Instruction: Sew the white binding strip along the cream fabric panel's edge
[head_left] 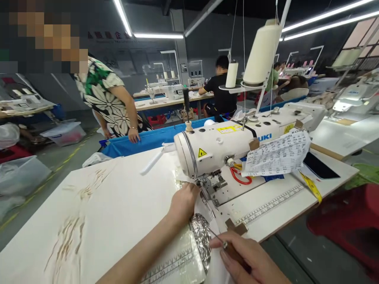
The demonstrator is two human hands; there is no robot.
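On the table (118, 205), under the JUKI-marked sewing machine (219, 148), our left hand (185, 201) pressed flat on silver fabric (201, 236); our right hand (248, 260) gripped a thin tool (220, 240).

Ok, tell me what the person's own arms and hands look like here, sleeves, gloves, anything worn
Both are bare. The left hand has no glove, and its forearm shows no sleeve up to the frame edge. The right hand is also ungloved; only a little of its wrist shows, without a cuff. No ring, watch or bracelet can be seen on either.
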